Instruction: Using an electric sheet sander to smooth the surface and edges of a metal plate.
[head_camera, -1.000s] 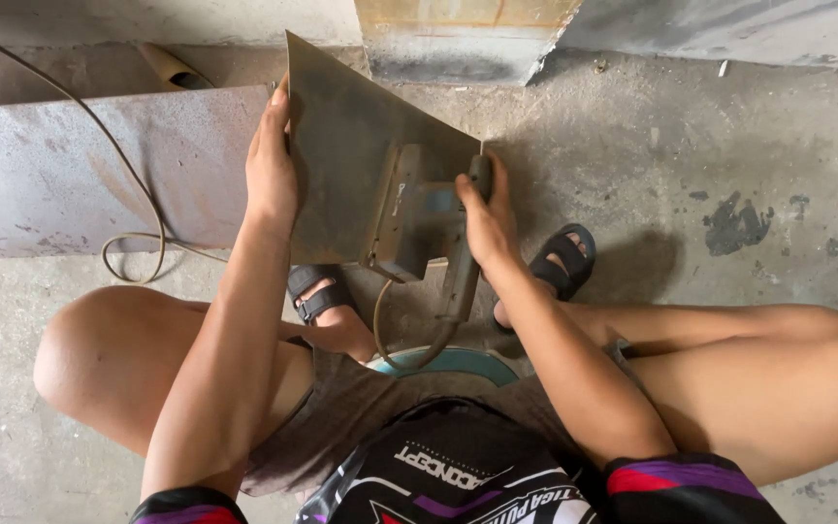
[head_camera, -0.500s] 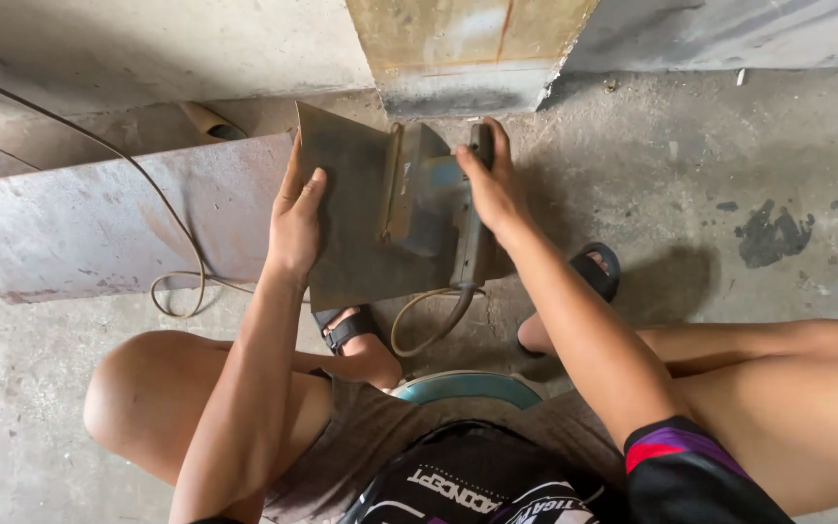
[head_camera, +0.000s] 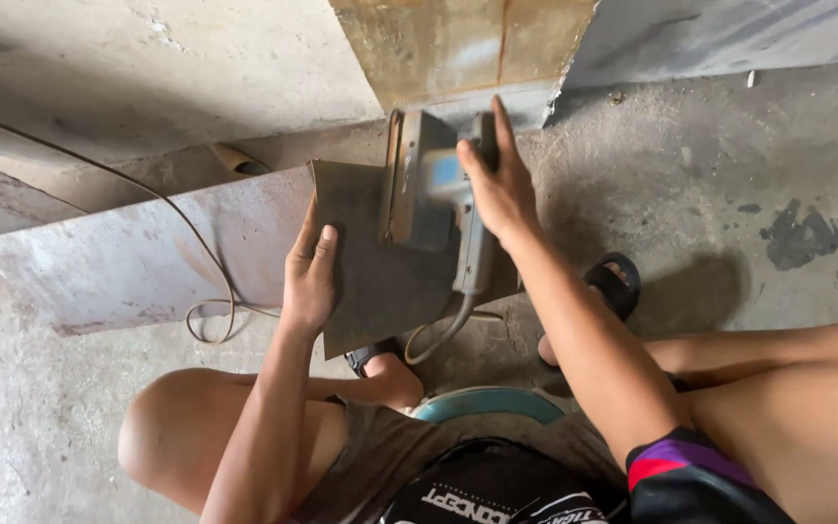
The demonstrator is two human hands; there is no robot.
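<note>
Steadying the dark metal sheet (head_camera: 380,262) against tool thrust, the left hand (head_camera: 310,277) lies spread flat on it; the right hand (head_camera: 499,189) wraps the power shear (head_camera: 448,209) handle, grip pressed together.

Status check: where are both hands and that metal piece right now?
Left hand flat on dark metal sheet, steadying it. Right hand grips grey power tool on the sheet. Cord trails beneath.

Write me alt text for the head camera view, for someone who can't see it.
Seen from above, a seated person's right hand grips a corded grey power tool set on a dark metal sheet, while the left hand steadies the sheet's left edge. A larger rusty metal plate and a cable lie on the concrete floor.
</note>
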